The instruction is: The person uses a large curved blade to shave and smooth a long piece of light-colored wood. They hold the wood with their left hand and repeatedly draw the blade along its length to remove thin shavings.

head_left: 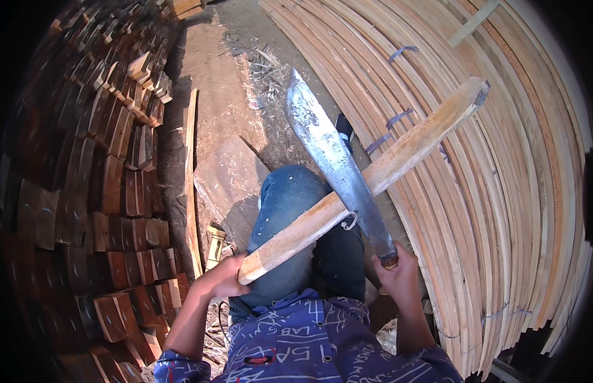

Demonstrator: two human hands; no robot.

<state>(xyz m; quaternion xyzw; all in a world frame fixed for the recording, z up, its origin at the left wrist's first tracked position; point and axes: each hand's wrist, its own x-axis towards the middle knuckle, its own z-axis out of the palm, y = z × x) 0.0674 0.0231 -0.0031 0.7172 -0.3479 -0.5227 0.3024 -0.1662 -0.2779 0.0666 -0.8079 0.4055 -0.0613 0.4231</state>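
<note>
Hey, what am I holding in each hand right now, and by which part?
Your left hand holds the wooden bar by its near end; your right hand holds the machete by its handle.

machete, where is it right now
In the head view, the machete is just right of centre, held in the right hand's grip and slanting up-left in front of the pale wooden bar.

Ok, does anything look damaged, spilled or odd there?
The machete in the right hand has dark blotches toward its tip, perhaps stains. A pale curl, I can't tell of what, shows at the edge of the wood piece in the left hand. Wood scraps litter the ground.
</note>
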